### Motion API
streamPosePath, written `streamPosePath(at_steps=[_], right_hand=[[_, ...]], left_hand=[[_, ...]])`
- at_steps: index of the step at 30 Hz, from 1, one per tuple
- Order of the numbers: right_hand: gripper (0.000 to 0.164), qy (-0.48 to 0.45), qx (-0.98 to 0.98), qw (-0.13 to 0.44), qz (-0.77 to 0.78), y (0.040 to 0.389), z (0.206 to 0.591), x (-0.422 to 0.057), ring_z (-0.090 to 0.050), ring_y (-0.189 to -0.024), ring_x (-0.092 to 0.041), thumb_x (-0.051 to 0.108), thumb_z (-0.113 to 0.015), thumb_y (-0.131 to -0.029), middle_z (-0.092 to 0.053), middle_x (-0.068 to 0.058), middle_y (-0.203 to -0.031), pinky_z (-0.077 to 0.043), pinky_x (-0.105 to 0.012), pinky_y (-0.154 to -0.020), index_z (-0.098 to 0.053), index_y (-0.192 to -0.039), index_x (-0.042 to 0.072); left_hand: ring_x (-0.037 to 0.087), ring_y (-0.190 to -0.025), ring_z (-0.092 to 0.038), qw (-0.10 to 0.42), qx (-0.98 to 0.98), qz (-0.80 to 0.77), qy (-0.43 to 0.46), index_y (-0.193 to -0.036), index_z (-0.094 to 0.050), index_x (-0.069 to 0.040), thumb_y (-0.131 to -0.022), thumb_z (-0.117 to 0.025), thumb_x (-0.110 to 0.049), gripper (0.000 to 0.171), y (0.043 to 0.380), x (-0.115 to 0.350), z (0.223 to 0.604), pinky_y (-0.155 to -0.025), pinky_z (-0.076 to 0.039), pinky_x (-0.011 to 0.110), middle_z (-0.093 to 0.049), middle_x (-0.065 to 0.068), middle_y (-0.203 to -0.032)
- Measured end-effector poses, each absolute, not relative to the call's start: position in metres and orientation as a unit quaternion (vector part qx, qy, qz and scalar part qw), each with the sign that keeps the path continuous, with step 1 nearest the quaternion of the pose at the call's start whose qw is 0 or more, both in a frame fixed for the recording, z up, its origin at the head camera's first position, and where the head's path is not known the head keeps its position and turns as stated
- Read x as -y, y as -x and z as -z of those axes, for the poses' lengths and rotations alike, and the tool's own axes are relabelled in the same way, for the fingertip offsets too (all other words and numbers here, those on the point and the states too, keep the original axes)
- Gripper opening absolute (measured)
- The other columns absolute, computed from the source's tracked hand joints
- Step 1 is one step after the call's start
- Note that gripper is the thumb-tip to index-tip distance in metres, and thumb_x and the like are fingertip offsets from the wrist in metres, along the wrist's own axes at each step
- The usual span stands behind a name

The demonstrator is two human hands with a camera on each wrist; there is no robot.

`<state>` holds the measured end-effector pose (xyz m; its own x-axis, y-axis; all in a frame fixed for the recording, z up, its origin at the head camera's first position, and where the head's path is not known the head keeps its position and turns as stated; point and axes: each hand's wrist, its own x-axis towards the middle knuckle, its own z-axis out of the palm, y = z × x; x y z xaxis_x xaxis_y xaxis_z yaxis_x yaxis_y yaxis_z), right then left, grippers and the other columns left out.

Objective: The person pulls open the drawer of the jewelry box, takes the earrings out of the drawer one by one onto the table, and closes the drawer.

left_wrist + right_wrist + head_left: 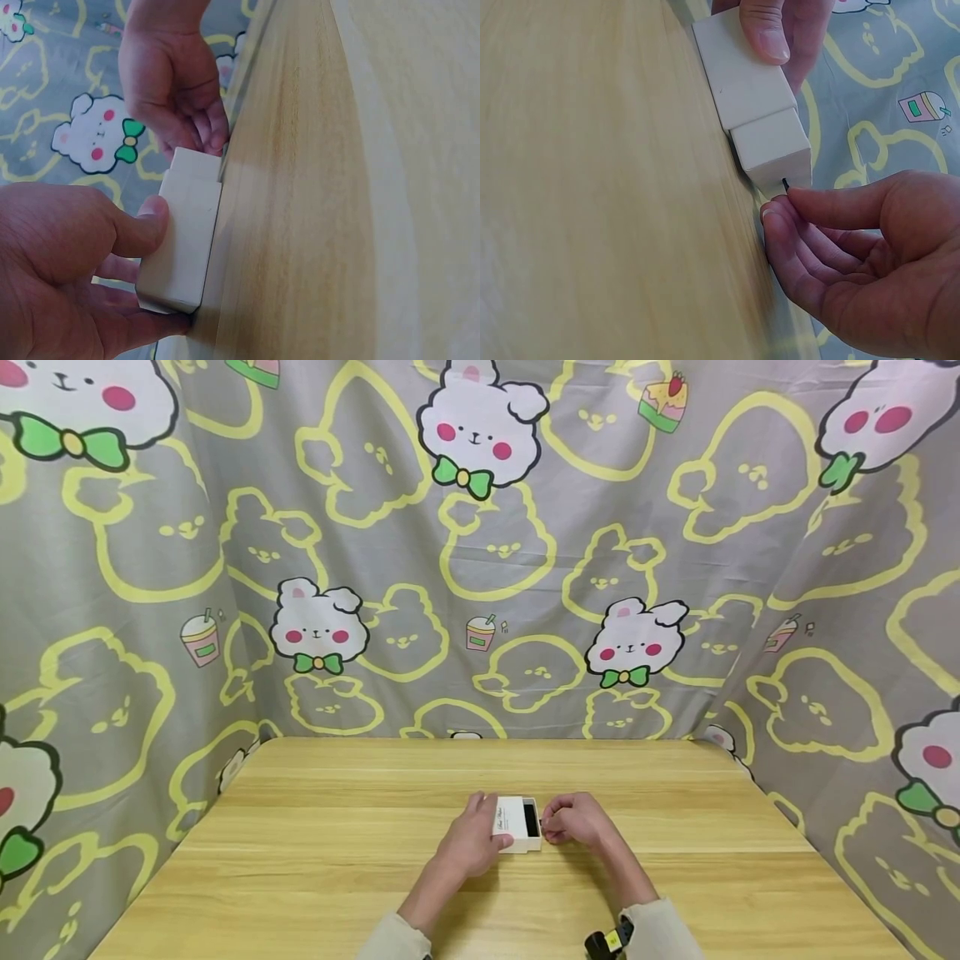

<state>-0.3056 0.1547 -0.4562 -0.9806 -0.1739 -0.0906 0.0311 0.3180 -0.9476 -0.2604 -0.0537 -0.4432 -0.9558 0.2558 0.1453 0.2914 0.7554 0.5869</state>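
Note:
A small white drawer-style box [513, 814] lies on the table, its outer sleeve printed with dark lettering. The inner drawer [772, 142] sticks partway out of the sleeve's right end, and something black shows inside it in the head view. My left hand [468, 839] grips the sleeve from the left, with the thumb on the near side and fingers around the far side. At the drawer's end face, my right hand [581, 820] pinches a short black pull tab [785, 183] between thumb and forefinger. Most of the tab is hidden by the fingertips.
The wood-grain table [337, 877] extends around the box on all sides. A grey curtain [405, 560] with cartoon rabbits hangs along its back and both sides. A black device [606, 942] with a yellow label sits at the right wrist.

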Motion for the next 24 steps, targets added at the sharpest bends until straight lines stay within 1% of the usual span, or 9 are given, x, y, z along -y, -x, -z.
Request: streamPosePath(at_steps=[8, 12, 19, 24], right_hand=[[0.004, 0.033, -0.814, 0.085, 0.573, 0.3040, 0.4541, -0.1550, -0.064, -0.066, -0.018, -0.008, -0.063, -0.082, -0.065, -0.010, -0.074, -0.060, -0.035, -0.065, -0.065, -0.085, -0.010], [0.004, 0.032, -0.815, 0.085, 0.572, 0.3039, 0.4530, -0.1561, -0.065, -0.066, -0.018, -0.008, -0.062, -0.084, -0.066, -0.012, -0.075, -0.061, -0.036, -0.065, -0.066, -0.084, -0.009], [0.004, 0.033, -0.816, 0.089, 0.570, 0.3044, 0.4532, -0.1578, -0.065, -0.066, -0.019, -0.008, -0.063, -0.083, -0.067, -0.013, -0.077, -0.061, -0.036, -0.066, -0.065, -0.086, -0.010], [0.006, 0.037, -0.816, 0.090, 0.570, 0.3041, 0.4534, -0.1588, -0.064, -0.067, -0.019, -0.008, -0.063, -0.083, -0.067, -0.013, -0.077, -0.061, -0.037, -0.066, -0.065, -0.087, -0.011]], left_hand=[[0.048, -0.125, -0.056, 0.030, 0.936, 0.318, 0.148, -0.149, -0.041, 0.008, -0.093, -0.074, -0.021, 0.071, 0.2602, 0.0542, 0.4434, -0.106, -0.047, 0.056, -0.041, 0.029, -0.152], [0.049, -0.127, -0.055, 0.030, 0.936, 0.316, 0.150, -0.149, -0.041, 0.009, -0.094, -0.073, -0.021, 0.071, 0.2601, 0.0544, 0.4429, -0.107, -0.046, 0.056, -0.040, 0.029, -0.152], [0.049, -0.127, -0.055, 0.030, 0.937, 0.314, 0.151, -0.149, -0.041, 0.009, -0.094, -0.073, -0.022, 0.071, 0.2606, 0.0547, 0.4436, -0.107, -0.046, 0.056, -0.041, 0.029, -0.152], [0.051, -0.129, -0.053, 0.026, 0.937, 0.316, 0.148, -0.150, -0.040, 0.008, -0.093, -0.073, -0.023, 0.072, 0.2610, 0.0545, 0.4437, -0.109, -0.044, 0.056, -0.038, 0.029, -0.154]])
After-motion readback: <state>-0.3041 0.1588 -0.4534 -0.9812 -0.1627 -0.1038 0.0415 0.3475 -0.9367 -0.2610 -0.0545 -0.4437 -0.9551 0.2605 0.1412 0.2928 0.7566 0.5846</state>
